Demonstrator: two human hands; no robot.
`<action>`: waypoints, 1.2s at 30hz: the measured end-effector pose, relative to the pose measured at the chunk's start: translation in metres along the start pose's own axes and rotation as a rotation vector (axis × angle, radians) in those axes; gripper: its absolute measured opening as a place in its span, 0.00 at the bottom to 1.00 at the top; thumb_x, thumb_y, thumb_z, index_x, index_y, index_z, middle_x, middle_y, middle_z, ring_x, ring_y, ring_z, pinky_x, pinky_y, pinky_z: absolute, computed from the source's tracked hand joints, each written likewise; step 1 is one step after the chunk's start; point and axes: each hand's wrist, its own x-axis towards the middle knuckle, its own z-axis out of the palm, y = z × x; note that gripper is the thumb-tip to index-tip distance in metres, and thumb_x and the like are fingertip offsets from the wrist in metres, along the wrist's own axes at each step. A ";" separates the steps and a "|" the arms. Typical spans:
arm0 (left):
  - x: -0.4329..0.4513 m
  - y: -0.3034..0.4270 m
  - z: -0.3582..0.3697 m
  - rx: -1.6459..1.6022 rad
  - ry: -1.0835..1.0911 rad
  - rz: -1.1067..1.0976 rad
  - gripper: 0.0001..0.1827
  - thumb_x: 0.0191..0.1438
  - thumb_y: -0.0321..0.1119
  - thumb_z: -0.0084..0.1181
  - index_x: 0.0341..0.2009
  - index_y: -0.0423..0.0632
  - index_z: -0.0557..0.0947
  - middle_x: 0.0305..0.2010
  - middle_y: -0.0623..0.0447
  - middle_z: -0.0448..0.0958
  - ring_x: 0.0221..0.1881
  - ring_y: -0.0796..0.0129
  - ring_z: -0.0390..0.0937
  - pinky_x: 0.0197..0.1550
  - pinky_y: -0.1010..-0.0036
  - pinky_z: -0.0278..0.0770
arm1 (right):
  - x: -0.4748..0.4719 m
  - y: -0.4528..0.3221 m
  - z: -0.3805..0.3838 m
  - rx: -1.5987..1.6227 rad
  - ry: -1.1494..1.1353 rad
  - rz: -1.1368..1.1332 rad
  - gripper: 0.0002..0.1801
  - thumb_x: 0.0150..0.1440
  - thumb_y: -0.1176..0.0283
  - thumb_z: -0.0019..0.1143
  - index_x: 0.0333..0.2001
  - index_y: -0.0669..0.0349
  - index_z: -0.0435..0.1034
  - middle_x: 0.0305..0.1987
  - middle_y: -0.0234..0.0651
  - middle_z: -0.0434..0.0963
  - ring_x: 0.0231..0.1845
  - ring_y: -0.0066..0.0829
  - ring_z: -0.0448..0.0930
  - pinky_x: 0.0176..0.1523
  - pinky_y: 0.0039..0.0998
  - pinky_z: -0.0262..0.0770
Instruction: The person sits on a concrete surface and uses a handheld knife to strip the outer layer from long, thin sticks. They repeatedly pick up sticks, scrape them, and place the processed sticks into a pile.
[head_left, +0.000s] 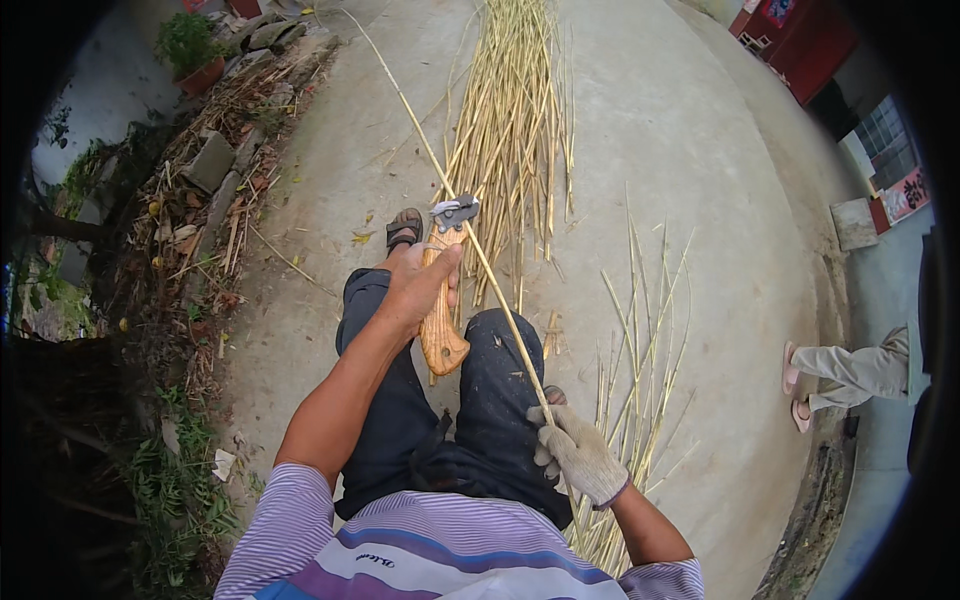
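Observation:
My left hand (420, 285), bare, is closed around the wooden handle (444, 330) of a hand tool with a short metal head (455, 211). One long, thin plant stalk (497, 289) runs slantwise across the view and passes at the metal head. Lower down, the same stalk lies in the fingers of my right hand (577, 450), which wears a pale knitted glove. A large heap of yellowish stalks (517, 112) is spread on the concrete in front of my feet. More slender stalks (645, 360) lie on the ground beside and beyond my gloved hand.
Along the left runs a strip of dry litter, broken blocks (213, 162) and green plants, with a potted plant (191, 56) at its upper end. A person in light trousers (862, 367) and sandals is at the right edge. A pale slab (853, 224) leans near the wall.

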 end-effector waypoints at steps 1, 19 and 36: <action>-0.008 -0.010 0.009 0.008 -0.031 0.008 0.16 0.64 0.44 0.60 0.40 0.45 0.72 0.25 0.58 0.72 0.18 0.76 0.70 0.20 0.78 0.71 | 0.016 -0.016 -0.002 -0.010 -0.020 -0.016 0.19 0.69 0.66 0.42 0.59 0.62 0.67 0.25 0.27 0.72 0.20 0.18 0.72 0.29 0.19 0.73; 0.035 0.029 -0.073 -0.045 0.086 -0.059 0.12 0.65 0.41 0.58 0.38 0.46 0.76 0.21 0.59 0.72 0.16 0.76 0.69 0.17 0.78 0.70 | -0.030 0.074 0.008 -0.462 0.083 -0.423 0.16 0.68 0.66 0.41 0.46 0.65 0.74 0.31 0.43 0.79 0.35 0.37 0.82 0.41 0.35 0.76; -0.071 -0.053 0.045 0.071 -0.175 -0.143 0.19 0.65 0.46 0.59 0.41 0.43 0.71 0.25 0.56 0.72 0.18 0.74 0.72 0.21 0.77 0.71 | 0.097 -0.006 0.011 -0.208 0.271 -0.336 0.15 0.66 0.66 0.42 0.38 0.64 0.74 0.26 0.45 0.76 0.29 0.39 0.80 0.37 0.37 0.74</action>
